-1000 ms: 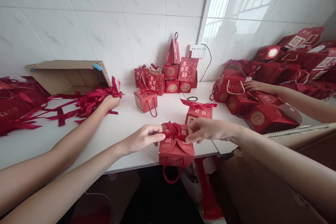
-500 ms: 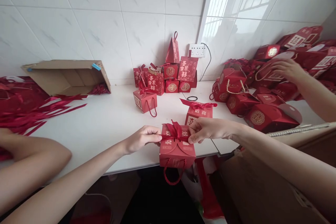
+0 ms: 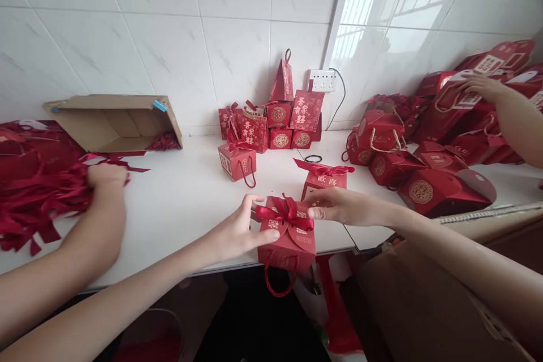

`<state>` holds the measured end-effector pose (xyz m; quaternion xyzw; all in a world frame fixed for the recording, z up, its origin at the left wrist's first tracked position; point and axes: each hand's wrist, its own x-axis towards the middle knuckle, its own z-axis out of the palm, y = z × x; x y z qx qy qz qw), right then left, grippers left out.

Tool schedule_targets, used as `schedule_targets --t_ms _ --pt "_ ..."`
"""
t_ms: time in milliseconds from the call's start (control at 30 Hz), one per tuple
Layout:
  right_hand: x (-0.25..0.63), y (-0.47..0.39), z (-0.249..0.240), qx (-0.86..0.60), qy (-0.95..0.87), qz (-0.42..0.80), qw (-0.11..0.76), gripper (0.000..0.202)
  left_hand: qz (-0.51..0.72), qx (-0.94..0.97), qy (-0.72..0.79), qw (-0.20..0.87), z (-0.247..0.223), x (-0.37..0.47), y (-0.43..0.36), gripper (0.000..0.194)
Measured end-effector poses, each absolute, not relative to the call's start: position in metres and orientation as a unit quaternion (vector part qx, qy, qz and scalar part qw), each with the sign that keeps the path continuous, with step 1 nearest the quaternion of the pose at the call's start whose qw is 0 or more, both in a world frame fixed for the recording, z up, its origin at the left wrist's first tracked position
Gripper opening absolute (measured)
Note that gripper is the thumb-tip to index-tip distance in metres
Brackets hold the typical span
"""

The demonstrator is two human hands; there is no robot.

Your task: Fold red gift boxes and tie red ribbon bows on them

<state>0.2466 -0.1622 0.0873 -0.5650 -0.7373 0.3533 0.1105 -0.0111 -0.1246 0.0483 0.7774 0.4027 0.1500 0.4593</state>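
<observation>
A red gift box [image 3: 286, 251] with gold characters, a rope handle and a red ribbon bow [image 3: 285, 212] on top stands at the table's near edge. My left hand [image 3: 241, 232] is round its left side, thumb on the top flap and index finger behind the ribbon. My right hand [image 3: 339, 205] holds its right side, fingertips by the right loop of the bow. Right behind it stands a second red box with a ribbon bow [image 3: 328, 171], partly hidden by my right hand. Another red box [image 3: 237, 163] with a rope handle sits farther left.
Small red boxes and bags [image 3: 278, 119] are stacked by the tiled wall, near a power strip [image 3: 324, 80]. Red boxes [image 3: 428, 189] pile up right, where another person's hand [image 3: 481, 86] reaches. Another person's hand [image 3: 108, 175] is in ribbons [image 3: 46, 198], near a cardboard box [image 3: 114, 124].
My fingers have let go of the ribbon ends and moved onto the box's sides; the bow looks fuller. At left another person's hand has moved into the ribbons.
</observation>
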Motion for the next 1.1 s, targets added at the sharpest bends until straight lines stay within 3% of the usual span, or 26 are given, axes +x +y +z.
schedule_targets --t_ms 100,233,300,400,567,733,900,1000,1100 --pt "0.237 -0.171 0.097 -0.549 -0.765 0.328 0.080 0.051 0.223 0.793 0.413 0.389 0.045 -0.015 -0.101 0.057" --pt "0.229 -0.179 0.107 -0.430 -0.752 0.496 0.062 0.044 0.378 0.796 0.441 0.169 0.058 -0.020 -0.079 0.042" --pt "0.227 -0.179 0.107 -0.427 -0.737 0.514 0.100 0.043 0.370 0.790 0.450 0.189 0.070 -0.021 -0.085 0.034" --pt "0.223 -0.175 0.103 -0.506 -0.744 0.402 0.169 0.037 0.269 0.810 0.440 0.280 0.080 -0.022 -0.107 0.037" --pt "0.208 -0.176 0.098 -0.525 -0.783 0.294 0.156 0.030 0.182 0.864 0.397 0.251 0.068 -0.024 -0.122 0.046" --pt "0.202 -0.180 0.094 -0.522 -0.814 0.191 0.167 0.025 0.137 0.911 0.244 0.303 0.061 -0.016 -0.095 0.055" --pt "0.206 -0.187 0.089 -0.552 -0.817 0.109 0.126 0.023 0.184 0.938 0.212 0.202 0.069 -0.004 -0.083 0.050" --pt "0.203 -0.194 0.089 -0.466 -0.871 -0.081 0.136 0.031 0.217 0.927 0.250 0.176 0.072 -0.008 -0.092 0.050" --pt "0.194 -0.198 0.084 -0.287 -0.914 -0.240 0.155 0.023 0.233 0.902 0.302 0.201 0.075 -0.018 -0.102 0.037"
